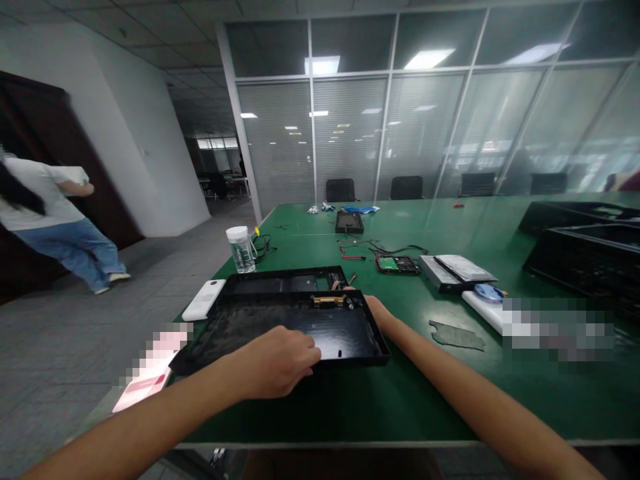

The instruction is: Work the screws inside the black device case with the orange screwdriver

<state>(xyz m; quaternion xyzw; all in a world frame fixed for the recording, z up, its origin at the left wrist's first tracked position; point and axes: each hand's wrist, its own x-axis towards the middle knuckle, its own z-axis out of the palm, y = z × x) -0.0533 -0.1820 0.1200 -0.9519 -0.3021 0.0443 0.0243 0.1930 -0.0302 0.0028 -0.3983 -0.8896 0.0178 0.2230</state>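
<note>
A shallow black casing panel [240, 327] with raised edges lies tilted over a second black panel [280, 280] on the green table. My left hand [283, 360] is closed at the near rim of the front panel, its fingers curled against the edge. My right hand [375, 310] is at the far right corner, behind the panel's side wall. Most of its fingers are hidden there. Close to that hand, a copper-coloured strip [327, 301] sits inside the panel, and some thin wires [340, 285] show on the panel behind.
A clear bottle [241, 250] and a white device [203, 300] stand left. Right are a green circuit board [395, 265], a silver drive [457, 270], a grey sheet [457, 335] and black cases [585, 267]. A person [50, 213] walks at far left.
</note>
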